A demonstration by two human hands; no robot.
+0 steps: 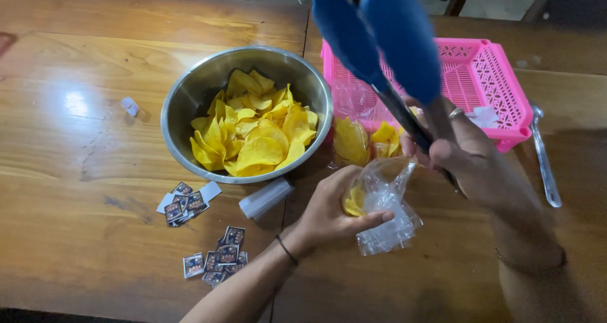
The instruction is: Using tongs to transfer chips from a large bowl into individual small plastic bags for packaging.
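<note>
While the wooden table [76, 139] spreads beneath everything, the steel bowl [190, 101] of yellow chips [256, 136] sits at its middle, with the pink basket [487, 76] just right of it; my right hand [461, 149] is clenched round the blue-tipped tongs [379, 38], tips raised toward me; my left hand [332, 212] grips a clear plastic bag [386, 203] holding a few chips, its mouth open; small printed labels [208, 234] lie near my left wrist.

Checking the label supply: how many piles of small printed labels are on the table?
2. One pile lies just below the bowl; the other pile sits nearer the table edge, beside the left forearm. More may be hidden under the arms.
</note>
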